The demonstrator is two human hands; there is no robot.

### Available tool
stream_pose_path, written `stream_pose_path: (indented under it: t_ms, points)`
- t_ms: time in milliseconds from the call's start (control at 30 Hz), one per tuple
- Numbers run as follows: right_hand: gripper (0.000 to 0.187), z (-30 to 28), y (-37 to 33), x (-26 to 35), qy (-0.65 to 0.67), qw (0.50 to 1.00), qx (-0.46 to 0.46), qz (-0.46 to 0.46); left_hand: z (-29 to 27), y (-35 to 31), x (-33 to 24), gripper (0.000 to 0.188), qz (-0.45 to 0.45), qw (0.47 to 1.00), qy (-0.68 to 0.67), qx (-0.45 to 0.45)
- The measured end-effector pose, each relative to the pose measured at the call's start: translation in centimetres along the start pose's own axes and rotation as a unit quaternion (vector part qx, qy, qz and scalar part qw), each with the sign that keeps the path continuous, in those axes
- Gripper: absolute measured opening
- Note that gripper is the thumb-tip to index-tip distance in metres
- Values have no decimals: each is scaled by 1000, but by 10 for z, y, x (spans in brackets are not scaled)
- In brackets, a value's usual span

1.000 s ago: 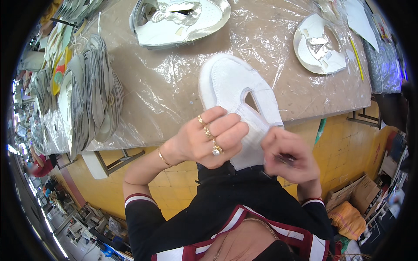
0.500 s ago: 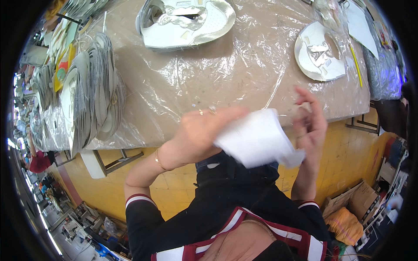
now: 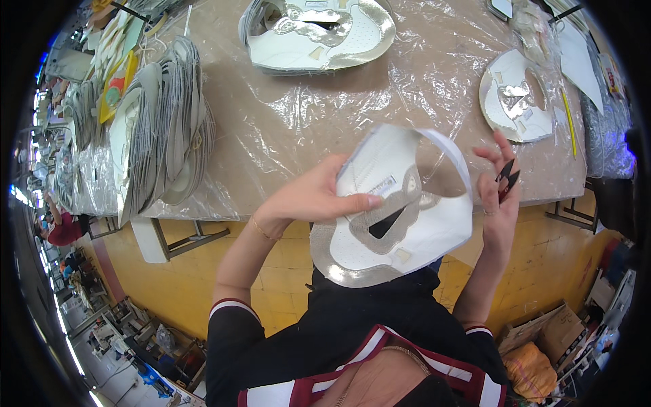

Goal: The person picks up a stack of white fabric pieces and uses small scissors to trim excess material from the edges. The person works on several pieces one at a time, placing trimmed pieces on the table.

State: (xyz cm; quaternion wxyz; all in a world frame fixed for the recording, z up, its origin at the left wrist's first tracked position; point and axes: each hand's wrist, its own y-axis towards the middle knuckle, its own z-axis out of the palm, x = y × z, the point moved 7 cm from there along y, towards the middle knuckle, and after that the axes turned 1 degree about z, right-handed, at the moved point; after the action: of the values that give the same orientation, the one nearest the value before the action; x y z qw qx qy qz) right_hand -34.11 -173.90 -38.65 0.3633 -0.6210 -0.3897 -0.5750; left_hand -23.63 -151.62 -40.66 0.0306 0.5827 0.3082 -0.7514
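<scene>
While the left hand (image 3: 319,197) grips the white and silver shoe upper piece (image 3: 390,217) by its left edge, thumb laid flat across the face and fingers hidden behind it, the piece is held up in the air over the near table edge, face toward the camera, just above the person's lap. Its silver trim runs along the lower rim and around a dark slot near the middle; the upper part forms a white loop around an open gap. Right hand (image 3: 498,197) sits just beside the piece's right edge, fingers partly spread, with small black snips (image 3: 507,178) pinched in it; whether it touches the piece, cannot tell. Table (image 3: 285,136) is covered with clear plastic sheeting. On it: a stack of grey and white cut pieces (image 3: 166,136) at far left, a large silver upper (image 3: 315,30) at top centre, a smaller silver and white piece (image 3: 519,95) at upper right, well apart from the hands. Yellow floor (image 3: 169,285) below.
</scene>
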Motion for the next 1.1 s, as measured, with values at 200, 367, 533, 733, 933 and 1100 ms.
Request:
stream_pose_path:
  t_ms: [200, 367, 533, 733, 933, 1100]
  points:
    - [49, 21, 12, 45, -275, 948, 100, -125, 26, 18, -7, 48, 4, 976, 83, 199]
    - [37, 43, 8, 53, -348, 900, 205, -163, 39, 25, -9, 46, -42, 962, 70, 262]
    - [42, 43, 5, 53, -395, 870, 194, -223, 42, 25, -15, 50, -13, 960, 43, 275]
    - [35, 40, 1, 54, -412, 848, 166, -288, 47, 29, -15, 52, 14, 946, 76, 315]
    - [29, 37, -1, 53, -398, 853, 156, -300, 51, 30, -16, 52, 4, 940, 66, 334]
    - [29, 33, -3, 52, -380, 863, 144, -302, 53, 32, -18, 52, 12, 939, 60, 338]
